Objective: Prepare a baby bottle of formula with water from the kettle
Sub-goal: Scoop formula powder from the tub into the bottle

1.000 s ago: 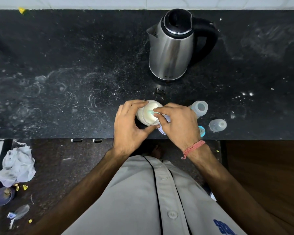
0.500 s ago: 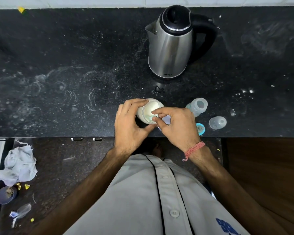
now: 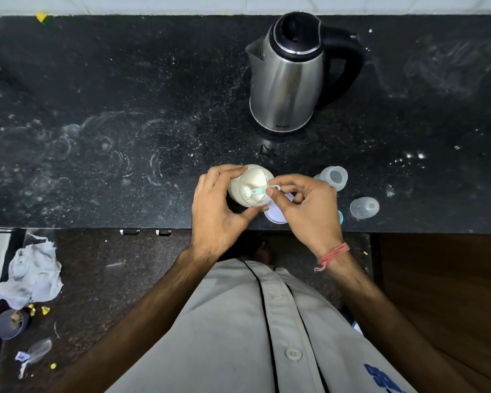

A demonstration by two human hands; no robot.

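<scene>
A small clear jar of white formula powder stands on the black counter near its front edge. My left hand wraps around the jar's left side. My right hand pinches the handle of a pale green scoop, whose bowl lies inside the jar on the powder. The steel kettle with a black lid and handle stands behind the jar. The clear baby bottle lies to the right, its open mouth toward me.
A clear dome cap sits right of the bottle. A white lid and a blue ring lie partly under my right hand. White powder smears cover the counter. Crumpled paper and litter lie on the floor at left.
My right hand has drawn back to the right a little, and the green scoop now shows in the jar, lying on the powder. My left hand keeps its hold on the jar.
</scene>
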